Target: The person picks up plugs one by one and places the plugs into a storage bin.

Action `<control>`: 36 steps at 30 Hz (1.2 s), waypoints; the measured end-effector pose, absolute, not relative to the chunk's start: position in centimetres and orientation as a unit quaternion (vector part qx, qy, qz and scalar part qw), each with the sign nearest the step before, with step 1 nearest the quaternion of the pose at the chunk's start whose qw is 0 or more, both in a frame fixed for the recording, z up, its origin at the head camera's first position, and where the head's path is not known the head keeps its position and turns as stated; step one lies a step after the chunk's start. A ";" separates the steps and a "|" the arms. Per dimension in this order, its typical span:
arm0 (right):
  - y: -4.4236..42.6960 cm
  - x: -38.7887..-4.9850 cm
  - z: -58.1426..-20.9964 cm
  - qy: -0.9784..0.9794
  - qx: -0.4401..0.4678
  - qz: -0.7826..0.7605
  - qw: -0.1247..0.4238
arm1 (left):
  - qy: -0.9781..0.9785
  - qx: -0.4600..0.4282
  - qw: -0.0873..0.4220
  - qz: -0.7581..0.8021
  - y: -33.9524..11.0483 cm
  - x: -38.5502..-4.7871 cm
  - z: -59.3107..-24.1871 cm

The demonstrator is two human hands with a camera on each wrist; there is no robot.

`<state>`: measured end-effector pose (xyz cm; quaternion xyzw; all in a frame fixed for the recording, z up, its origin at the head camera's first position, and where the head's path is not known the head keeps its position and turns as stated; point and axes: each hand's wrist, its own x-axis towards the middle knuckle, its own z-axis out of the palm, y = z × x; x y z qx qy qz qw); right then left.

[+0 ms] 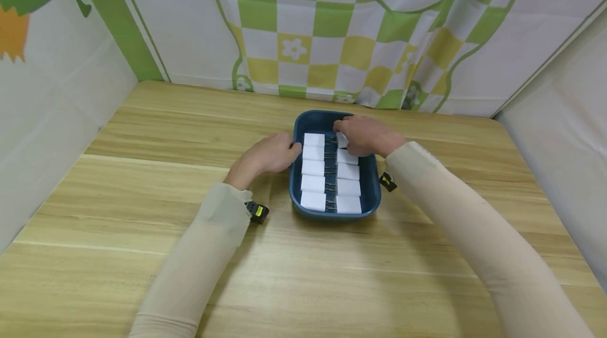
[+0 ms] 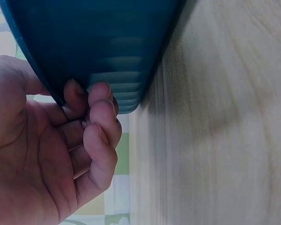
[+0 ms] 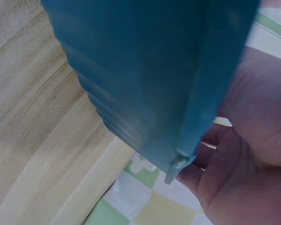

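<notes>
A deep blue plastic basin [image 1: 335, 216] holds two rows of white rectangular pieces [image 1: 313, 168], their dark thin metal ends facing the middle. At its left side my left hand [image 1: 272, 152] pinches the rim; in the left wrist view, the curled fingers [image 2: 102, 136] lie outside the wall. My right hand [image 1: 362, 134] reaches over the right rim, above the farthest white piece [image 1: 341, 140] of the right row, which it partly covers. In the right wrist view, the basin wall [image 3: 145, 84] hides the right fingertips, so their hold on that piece is unclear.
The basin stands on a light wood-grain table [image 1: 303, 280]. Behind the table hangs a green, yellow and white checked curtain [image 1: 294, 22], with white cloth [image 1: 559, 80] to the right. Small black devices [image 1: 257, 212] are strapped at both wrists.
</notes>
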<state>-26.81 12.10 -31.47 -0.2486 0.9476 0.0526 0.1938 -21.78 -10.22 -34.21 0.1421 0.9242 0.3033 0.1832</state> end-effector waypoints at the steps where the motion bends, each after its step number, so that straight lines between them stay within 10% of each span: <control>1: 12.1 -26.8 -31.4 0.948 -0.249 0.050 0.193 | 0.925 0.142 0.182 0.303 -10.2 -21.8 -34.2; 36: 10.1 -27.9 -30.3 0.948 -0.206 0.051 0.236 | 0.926 0.146 0.174 0.302 -10.2 -21.7 -34.4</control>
